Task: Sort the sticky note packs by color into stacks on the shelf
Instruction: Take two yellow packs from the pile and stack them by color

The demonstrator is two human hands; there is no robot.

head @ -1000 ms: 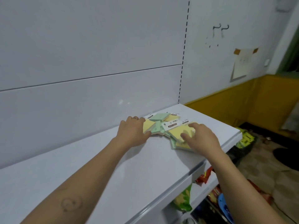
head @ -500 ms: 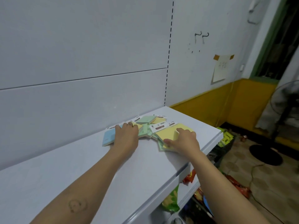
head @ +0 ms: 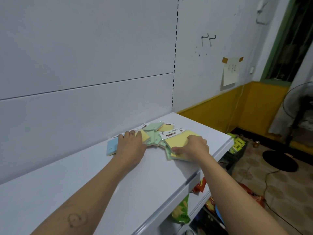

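Note:
A loose pile of sticky note packs lies near the right end of the white shelf (head: 105,180). A blue pack (head: 112,147) sits at the pile's left edge. Green packs (head: 154,139) and a small yellow pack (head: 166,128) lie mixed in the middle and back. My left hand (head: 131,146) rests palm down on the pile's left part, fingers spread over the packs. My right hand (head: 193,147) grips the near edge of a large yellow pack (head: 177,139) with a white "STICKY NOTE" header, thumb under it and fingers on top.
A white panel wall (head: 84,56) rises behind the shelf. Snack bags (head: 182,212) hang on lower shelves under the front edge. To the right are a tiled floor, a standing fan (head: 299,116) and a yellow-painted wall base.
The camera has swung right. The blue pack came into view from under my left hand, which slid left over the pile. My right hand closed on the large yellow pack's near edge.

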